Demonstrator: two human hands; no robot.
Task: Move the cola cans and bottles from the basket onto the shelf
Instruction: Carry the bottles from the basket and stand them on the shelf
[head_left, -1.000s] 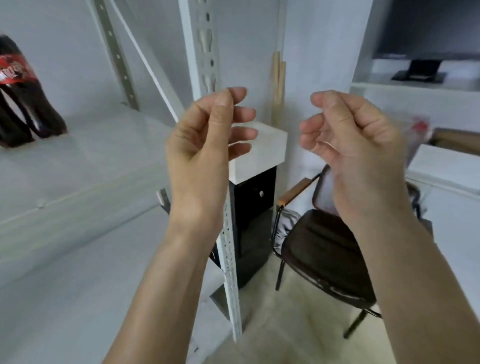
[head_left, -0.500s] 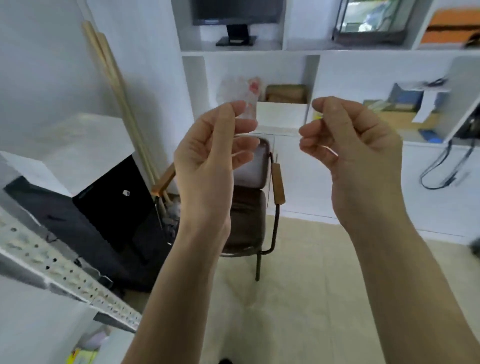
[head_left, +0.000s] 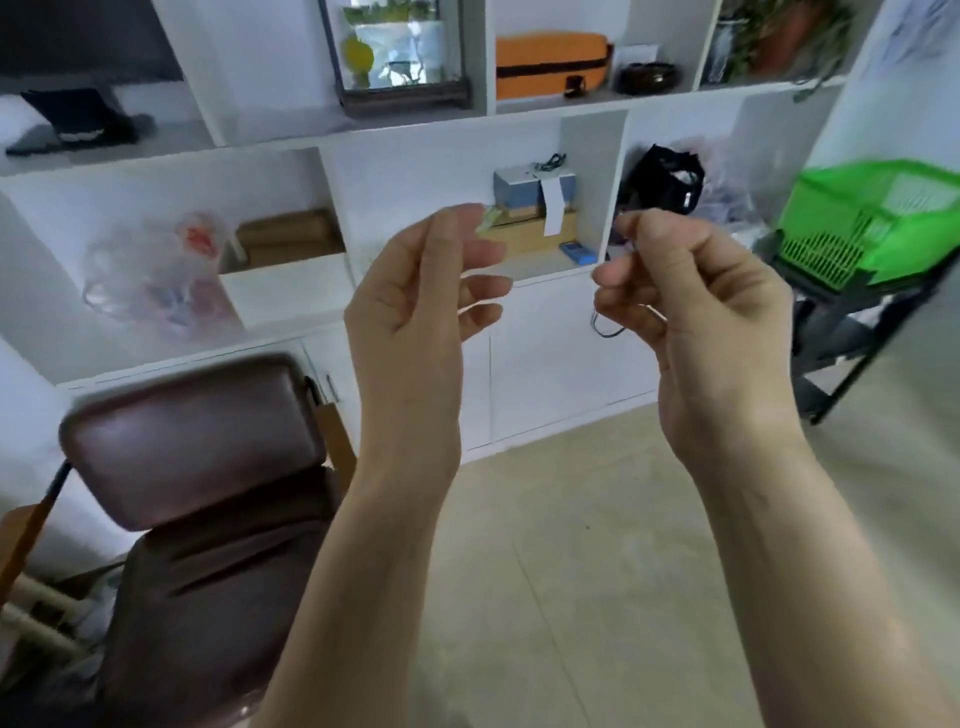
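Observation:
A green plastic basket (head_left: 878, 223) stands at the right edge of the view on a dark stand; its contents are hidden from here. No cola can or bottle shows in this frame. My left hand (head_left: 415, 306) is raised at the centre, fingers loosely curled and apart, holding nothing. My right hand (head_left: 691, 296) is raised beside it, also loosely curled and empty. Both hands are in the air, well left of the basket.
A brown padded chair (head_left: 202, 467) stands at the lower left. A white wall unit (head_left: 415, 171) with cubbies holds boxes, bags, an orange case and a glass tank. A dark stand (head_left: 852, 332) carries the basket. Beige floor (head_left: 571, 571) lies ahead.
The view has swung right, away from the metal shelf with the cola bottle, past the chair to the wall unit; the green basket has come into view. Both hands keep their raised, empty pose.

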